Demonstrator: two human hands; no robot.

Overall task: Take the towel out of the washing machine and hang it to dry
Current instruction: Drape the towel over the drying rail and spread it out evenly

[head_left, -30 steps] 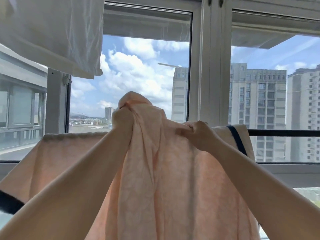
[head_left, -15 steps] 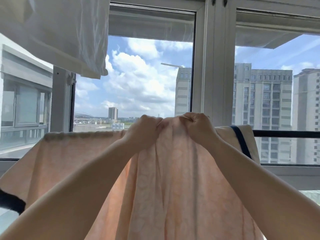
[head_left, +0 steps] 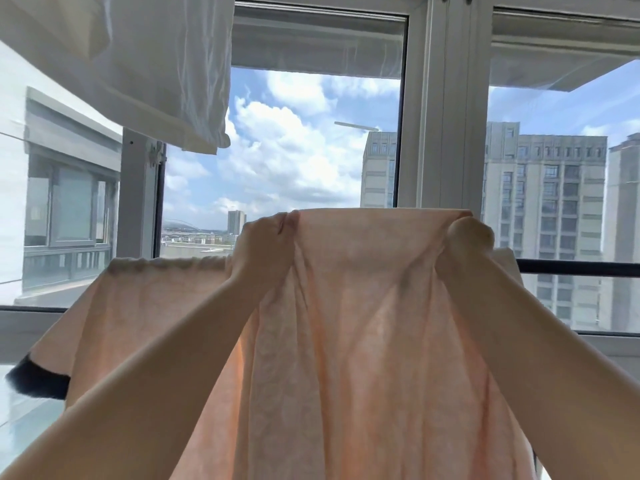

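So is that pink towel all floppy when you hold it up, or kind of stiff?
Probably floppy: the pink towel sags in soft folds between the left hand and right hand gripping its top edge. It looks thin, since daylight glows through it, so likely light, though dampness could add weight. Let go, it would probably slump over the dark rail.

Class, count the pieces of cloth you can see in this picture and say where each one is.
3: a peach towel held up centre by both hands, a peach cloth with dark trim draped over the black rail, and a white cloth hanging upper left. More may be hidden.

Towel point(head_left: 363, 341) bottom cut off by frame, dark rail point(head_left: 575, 266) mostly hidden behind it, white cloth point(head_left: 138, 64) cropped at top
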